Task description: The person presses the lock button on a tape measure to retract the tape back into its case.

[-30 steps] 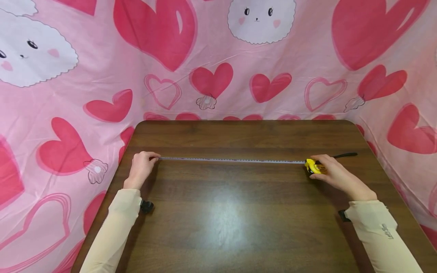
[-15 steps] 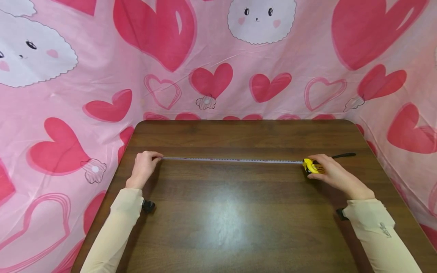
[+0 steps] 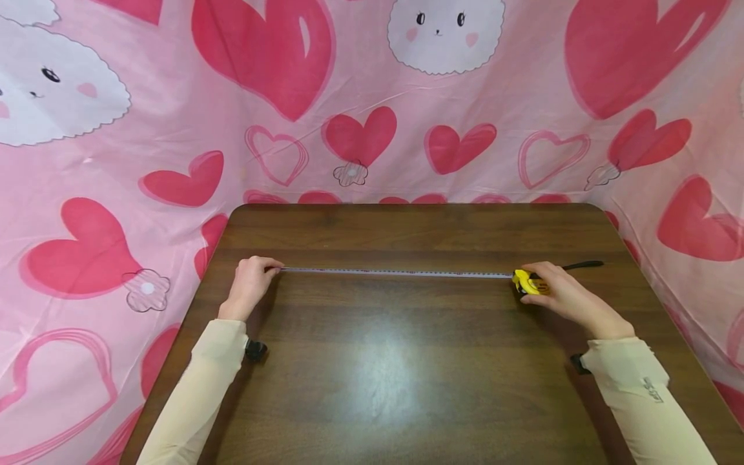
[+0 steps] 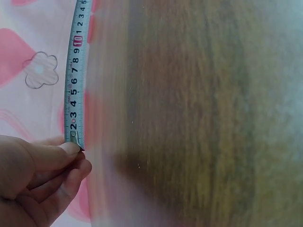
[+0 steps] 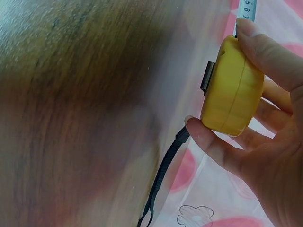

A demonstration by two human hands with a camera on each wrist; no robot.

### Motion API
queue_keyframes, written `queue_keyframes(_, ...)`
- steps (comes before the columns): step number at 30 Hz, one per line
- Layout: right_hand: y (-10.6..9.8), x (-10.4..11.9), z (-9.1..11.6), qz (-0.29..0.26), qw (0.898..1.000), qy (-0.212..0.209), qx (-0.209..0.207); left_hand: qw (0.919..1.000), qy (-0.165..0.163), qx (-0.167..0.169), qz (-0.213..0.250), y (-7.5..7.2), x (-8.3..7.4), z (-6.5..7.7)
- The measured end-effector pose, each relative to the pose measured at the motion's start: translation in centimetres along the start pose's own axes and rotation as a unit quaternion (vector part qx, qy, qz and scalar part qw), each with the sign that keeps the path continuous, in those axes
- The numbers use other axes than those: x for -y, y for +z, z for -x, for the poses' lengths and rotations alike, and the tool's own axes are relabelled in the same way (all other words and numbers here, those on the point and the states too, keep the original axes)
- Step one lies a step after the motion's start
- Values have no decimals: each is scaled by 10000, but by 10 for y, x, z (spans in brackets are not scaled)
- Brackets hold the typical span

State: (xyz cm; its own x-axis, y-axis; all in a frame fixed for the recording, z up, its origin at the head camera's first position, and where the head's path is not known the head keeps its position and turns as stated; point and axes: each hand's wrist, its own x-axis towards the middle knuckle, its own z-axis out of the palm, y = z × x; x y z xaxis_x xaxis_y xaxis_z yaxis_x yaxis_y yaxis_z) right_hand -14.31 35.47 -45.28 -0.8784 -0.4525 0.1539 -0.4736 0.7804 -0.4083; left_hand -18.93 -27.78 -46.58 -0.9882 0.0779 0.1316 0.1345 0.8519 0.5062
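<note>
A tape measure's blade (image 3: 395, 272) stretches in a straight line between my two hands across the far part of the table. Its hooked end is pinched between thumb and fingers of my left hand (image 3: 251, 284); in the left wrist view the numbers on the blade (image 4: 75, 80) run upward from the metal hook (image 4: 75, 138). At the other end my right hand (image 3: 572, 300) grips the yellow tape measure case (image 3: 527, 282), thumb near the blade's mouth in the right wrist view. A black wrist strap (image 5: 163, 172) trails from the case (image 5: 232, 90).
The brown wooden table (image 3: 383, 361) has rounded far corners. Behind it and at both sides hangs a pink cloth (image 3: 407, 97) printed with hearts and white faces. A small black device (image 3: 256, 351) sits at the left wrist, another (image 3: 580, 363) at the right.
My left hand has shifted a little to the right and my right hand slightly to the left. The stretch of blade between them is a bit shorter.
</note>
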Motion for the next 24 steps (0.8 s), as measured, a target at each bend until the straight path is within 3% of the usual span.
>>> queue_keyframes(10,2,3,-4,-145,9994,200,244,9999,32,143,24,3,-7,-1)
queue_keyframes(24,5,2,-4,-55,9998,112,125,9999,89,134,34,6,-9,0)
